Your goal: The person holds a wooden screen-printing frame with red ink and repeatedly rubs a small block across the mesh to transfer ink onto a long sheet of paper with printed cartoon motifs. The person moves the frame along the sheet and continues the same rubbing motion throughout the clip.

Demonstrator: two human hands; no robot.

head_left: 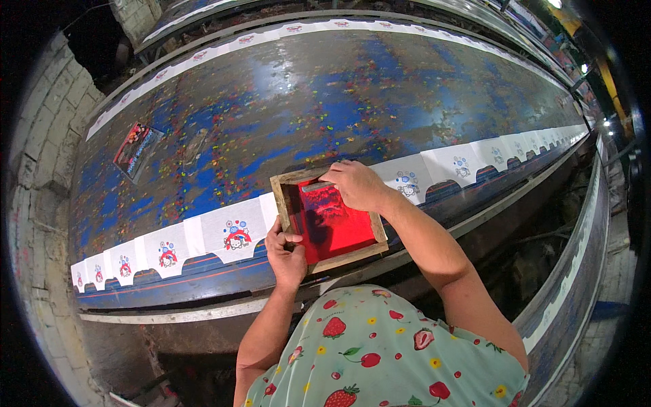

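A wooden-framed printing screen (pixel 346 259) lies over the row of white fabric pieces on the table's near edge, its inside covered with wet-looking red ink (pixel 349 234). My left hand (pixel 287 258) is closed around the frame's left side, thumb over the wood. At the far end inside the frame, my right hand (pixel 358 186) grips a squeegee (pixel 317 186), mostly hidden under the fingers. Left of the screen, a printed fabric piece (pixel 237 232) carries a cartoon figure with a red arch and blue shapes. To the right, another piece (pixel 408 182) shows mainly blue print.
The long table (pixel 237 136) is blue and grey with paint specks. A dark picture sheet (pixel 137 150) lies at its left. More white pieces (pixel 295 29) line the far edge. A brick wall (pixel 51 115) stands left, and another table (pixel 566 325) is at the right.
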